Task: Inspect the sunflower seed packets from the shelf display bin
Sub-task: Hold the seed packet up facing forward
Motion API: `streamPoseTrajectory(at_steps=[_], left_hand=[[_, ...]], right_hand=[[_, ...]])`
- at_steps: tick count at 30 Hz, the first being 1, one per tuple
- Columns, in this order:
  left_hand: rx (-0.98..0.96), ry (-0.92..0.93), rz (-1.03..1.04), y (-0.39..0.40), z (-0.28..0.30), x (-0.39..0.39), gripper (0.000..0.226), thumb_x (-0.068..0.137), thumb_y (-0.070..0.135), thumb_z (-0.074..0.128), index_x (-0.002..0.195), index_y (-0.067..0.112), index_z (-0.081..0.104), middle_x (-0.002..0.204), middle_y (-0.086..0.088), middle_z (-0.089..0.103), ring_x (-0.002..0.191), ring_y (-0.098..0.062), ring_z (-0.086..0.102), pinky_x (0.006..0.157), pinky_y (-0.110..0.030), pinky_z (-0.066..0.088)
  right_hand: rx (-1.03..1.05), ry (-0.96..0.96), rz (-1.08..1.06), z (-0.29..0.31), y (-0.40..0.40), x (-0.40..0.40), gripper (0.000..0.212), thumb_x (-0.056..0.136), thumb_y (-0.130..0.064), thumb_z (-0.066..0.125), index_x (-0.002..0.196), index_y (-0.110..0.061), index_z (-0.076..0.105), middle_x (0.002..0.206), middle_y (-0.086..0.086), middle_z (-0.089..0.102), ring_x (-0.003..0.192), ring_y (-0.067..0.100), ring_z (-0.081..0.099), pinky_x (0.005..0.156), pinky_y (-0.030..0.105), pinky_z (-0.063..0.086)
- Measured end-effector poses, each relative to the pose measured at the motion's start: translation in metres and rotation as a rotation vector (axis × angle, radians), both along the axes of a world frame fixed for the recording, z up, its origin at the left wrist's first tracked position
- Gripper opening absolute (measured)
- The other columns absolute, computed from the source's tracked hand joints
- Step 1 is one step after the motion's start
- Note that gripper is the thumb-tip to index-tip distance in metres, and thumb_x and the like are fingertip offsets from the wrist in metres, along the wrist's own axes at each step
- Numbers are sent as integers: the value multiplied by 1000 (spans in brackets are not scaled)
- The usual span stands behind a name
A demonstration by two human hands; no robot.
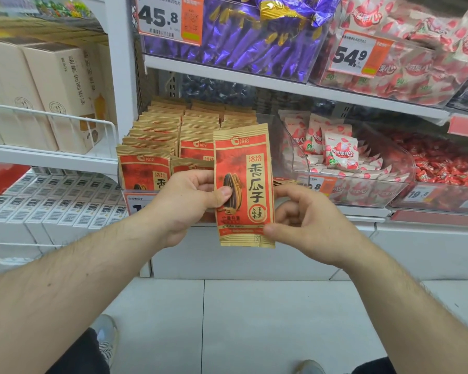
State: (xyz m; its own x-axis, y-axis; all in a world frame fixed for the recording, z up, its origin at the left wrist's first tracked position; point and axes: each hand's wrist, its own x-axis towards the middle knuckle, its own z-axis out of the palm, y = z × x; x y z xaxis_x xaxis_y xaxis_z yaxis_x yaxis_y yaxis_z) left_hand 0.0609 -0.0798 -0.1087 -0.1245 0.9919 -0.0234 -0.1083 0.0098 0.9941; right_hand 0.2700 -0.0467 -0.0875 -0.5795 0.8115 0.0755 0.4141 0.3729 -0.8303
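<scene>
Seed packet (243, 184) upright: my left hand (192, 201) pinches its edge, right hand (303, 220) its corner; I'd flip it gently.

Purple-wrapped sweets (243, 31) filled a clear bin on the upper shelf, behind a price tag reading 45.8 (160, 18). To their right, pink strawberry-print packets (422, 68) sat behind a tag reading 54.9 (354, 56). Below, more strawberry-print packets (333, 149) lay in a clear bin (400, 168), beside a heap of small red-wrapped candies (443, 163). On the left unit, beige boxes (62, 95) stood upright behind a white wire rail (52, 116), above rows of barcoded white boxes (52, 203). Pale floor tiles (254, 319) lay underneath.
</scene>
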Motion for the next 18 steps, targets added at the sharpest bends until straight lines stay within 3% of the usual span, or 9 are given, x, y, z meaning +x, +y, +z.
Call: streamPoseTrajectory(at_steps=[4, 6, 9, 11, 14, 18], left_hand=[[-24, -56, -79, -1, 1, -1, 18, 94, 3, 58, 106, 10, 69, 98, -11, 76, 87, -23, 73, 75, -36, 61], [-28, -72, -83, -1, 1, 1, 18, 93, 3, 59, 109, 9, 66, 97, -10, 76, 86, -24, 73, 71, -38, 62], [-26, -76, -31, 0, -1, 5, 19, 91, 1, 63, 106, 9, 55, 92, -9, 73, 79, -23, 71, 64, -41, 61], [-4, -77, -7, 0, -1, 7, 22, 90, 1, 63, 94, 14, 47, 87, -6, 70, 77, -24, 67, 64, -46, 61], [23, -84, -70, -3, 3, 10, 25, 82, 18, 70, 82, 18, 45, 87, -11, 61, 82, -30, 58, 74, -50, 57], [21, -57, -149, -9, 8, 15, 37, 62, 35, 74, 79, 18, 46, 86, -12, 57, 84, -29, 53, 78, -50, 51]], right_hand=[[24, 24, 62, 4, -8, -3, 64, 68, -12, 80, 118, -39, 52, 74, 18, 67, 62, 31, 59, 70, 45, 54], [-6, 65, 122, 6, -14, -7, 72, 68, -7, 78, 124, -40, 48, 77, 17, 70, 57, 22, 56, 60, 33, 53], [-43, 119, 174, 7, -22, -13, 79, 75, 14, 73, 127, -38, 44, 69, 0, 69, 52, 3, 55, 54, 16, 46], [-13, 100, 156, 4, -24, -18, 83, 76, 13, 72, 129, -44, 42, 69, 2, 69, 52, 9, 57, 54, 24, 51], [29, 32, 106, -5, -23, -23, 86, 74, -1, 76, 133, -51, 40, 81, 16, 71, 67, 39, 64, 68, 52, 60], [64, -59, 87, -13, -21, -23, 90, 71, -12, 79, 136, -55, 34, 75, 11, 71, 67, 31, 68, 68, 51, 59]])
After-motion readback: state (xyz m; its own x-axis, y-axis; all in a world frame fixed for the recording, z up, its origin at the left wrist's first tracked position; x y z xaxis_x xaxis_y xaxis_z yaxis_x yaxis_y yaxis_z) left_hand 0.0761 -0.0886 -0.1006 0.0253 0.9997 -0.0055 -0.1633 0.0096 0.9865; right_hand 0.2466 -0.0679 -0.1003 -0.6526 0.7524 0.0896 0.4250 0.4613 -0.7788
